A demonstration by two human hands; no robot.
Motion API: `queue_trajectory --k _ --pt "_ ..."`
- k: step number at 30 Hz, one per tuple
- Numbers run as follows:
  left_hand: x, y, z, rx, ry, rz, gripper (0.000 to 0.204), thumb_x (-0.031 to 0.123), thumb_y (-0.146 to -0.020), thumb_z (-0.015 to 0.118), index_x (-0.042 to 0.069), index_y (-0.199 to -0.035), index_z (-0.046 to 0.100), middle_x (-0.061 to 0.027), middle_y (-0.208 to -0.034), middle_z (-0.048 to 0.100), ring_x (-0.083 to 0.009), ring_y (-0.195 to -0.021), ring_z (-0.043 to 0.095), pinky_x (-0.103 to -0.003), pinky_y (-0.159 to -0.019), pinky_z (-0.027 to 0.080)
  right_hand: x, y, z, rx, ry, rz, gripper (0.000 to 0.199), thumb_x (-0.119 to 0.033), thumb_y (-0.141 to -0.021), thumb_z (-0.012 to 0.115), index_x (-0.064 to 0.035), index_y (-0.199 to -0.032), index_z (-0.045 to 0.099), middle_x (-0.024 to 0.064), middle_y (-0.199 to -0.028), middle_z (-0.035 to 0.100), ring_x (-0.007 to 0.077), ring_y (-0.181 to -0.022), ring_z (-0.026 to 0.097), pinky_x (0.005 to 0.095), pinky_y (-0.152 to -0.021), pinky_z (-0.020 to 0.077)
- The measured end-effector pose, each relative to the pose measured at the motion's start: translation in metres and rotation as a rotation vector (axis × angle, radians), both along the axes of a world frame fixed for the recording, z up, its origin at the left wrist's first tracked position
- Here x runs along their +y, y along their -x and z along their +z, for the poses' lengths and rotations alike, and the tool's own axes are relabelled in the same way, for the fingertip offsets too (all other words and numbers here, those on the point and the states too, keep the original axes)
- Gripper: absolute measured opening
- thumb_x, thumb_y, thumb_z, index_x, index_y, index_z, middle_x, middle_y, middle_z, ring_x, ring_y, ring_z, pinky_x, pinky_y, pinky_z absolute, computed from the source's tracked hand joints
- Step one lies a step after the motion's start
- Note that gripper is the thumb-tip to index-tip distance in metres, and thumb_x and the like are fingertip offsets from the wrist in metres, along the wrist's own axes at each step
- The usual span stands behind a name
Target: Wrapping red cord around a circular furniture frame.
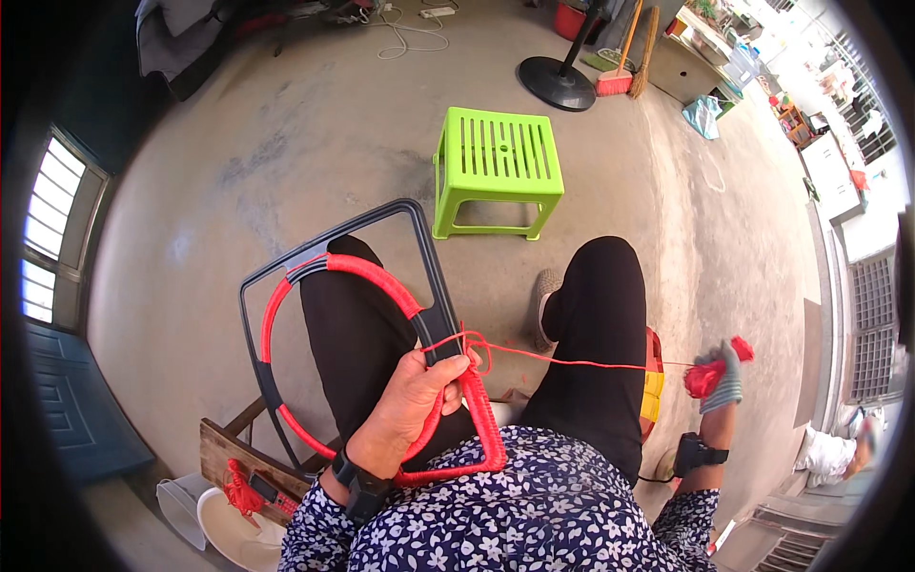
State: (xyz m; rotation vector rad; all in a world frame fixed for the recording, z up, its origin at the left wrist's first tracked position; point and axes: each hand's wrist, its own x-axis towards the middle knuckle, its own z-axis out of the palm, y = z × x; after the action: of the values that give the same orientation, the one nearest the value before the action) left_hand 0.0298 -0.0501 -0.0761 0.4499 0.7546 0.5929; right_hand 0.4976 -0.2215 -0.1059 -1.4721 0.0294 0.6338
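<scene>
A black frame [436,319] with a ring inside it rests across my lap and left thigh. Red cord wrapping [381,278] covers parts of the ring and the frame's near right corner. My left hand [405,405] is closed round the frame's right side, thumb on top, beside a loose loop of cord. From there a red cord [591,363] runs taut to the right, over my right thigh. Out at the far right, my right hand [726,383], in a grey striped glove, is closed on a bundle of red cord [703,379].
A green plastic stool [500,157] stands ahead of my knees. At lower left, a wooden bench [250,446] holds a red cord skein [242,491], beside a white bucket [221,524]. A red and yellow object [652,391] is by my right leg. Farther off are a black round base [556,84] and brooms [645,57].
</scene>
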Motion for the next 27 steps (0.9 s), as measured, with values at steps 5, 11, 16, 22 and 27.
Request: queue_trajectory --k 5,11,16,22,27 --pt "-0.003 0.004 -0.004 -0.035 0.009 0.019 0.012 0.014 -0.090 0.061 0.003 -0.096 0.062 0.0010 -0.072 0.058 -0.0026 -0.052 0.048 -0.018 -0.045 0.037 0.116 0.172 0.091 -0.242 0.206 1.064 0.014 -0.006 -0.085 0.059 -0.0024 -0.098 0.063 0.0060 -0.079 0.064 0.0142 -0.066 0.062 0.0266 -0.063 0.0517" --pt "-0.003 -0.003 -0.003 -0.040 0.030 0.040 0.012 0.014 -0.090 0.061 0.004 -0.098 0.061 -0.0012 -0.081 0.062 -0.0021 -0.052 0.048 -0.018 -0.045 0.038 0.188 0.259 0.053 -0.272 0.214 1.501 0.028 -0.028 -0.086 0.065 -0.0031 -0.097 0.065 0.0065 -0.076 0.066 0.0138 -0.063 0.063 0.0289 -0.061 0.0519" --pt "-0.003 0.002 -0.006 -0.039 0.036 0.020 0.015 0.016 -0.089 0.063 0.004 -0.097 0.061 -0.0020 -0.082 0.061 -0.0028 -0.054 0.048 -0.018 -0.046 0.037 0.195 0.272 0.043 -0.234 0.209 1.572 0.024 -0.026 -0.085 0.065 -0.0032 -0.091 0.067 0.0062 -0.075 0.066 0.0149 -0.064 0.064 0.0288 -0.062 0.0514" --pt "-0.002 0.006 -0.013 -0.092 0.052 0.086 0.016 0.017 -0.090 0.060 0.002 -0.096 0.063 -0.0028 -0.077 0.060 -0.0045 -0.055 0.048 -0.019 -0.046 0.037 0.161 0.255 0.056 -0.520 -0.141 1.517 0.028 -0.006 -0.080 0.067 -0.0001 -0.107 0.064 0.0033 -0.080 0.066 0.0063 -0.068 0.060 0.0228 -0.063 0.0510" --pt "0.000 0.005 -0.011 -0.081 0.070 0.055 0.013 0.018 -0.091 0.061 0.005 -0.096 0.061 0.0001 -0.070 0.058 -0.0044 -0.051 0.049 -0.021 -0.046 0.039 0.160 0.246 0.044 0.122 0.128 1.640 0.039 -0.008 -0.083 0.066 0.0022 -0.119 0.056 0.0067 -0.082 0.065 0.0136 -0.074 0.066 0.0281 -0.067 0.0548"
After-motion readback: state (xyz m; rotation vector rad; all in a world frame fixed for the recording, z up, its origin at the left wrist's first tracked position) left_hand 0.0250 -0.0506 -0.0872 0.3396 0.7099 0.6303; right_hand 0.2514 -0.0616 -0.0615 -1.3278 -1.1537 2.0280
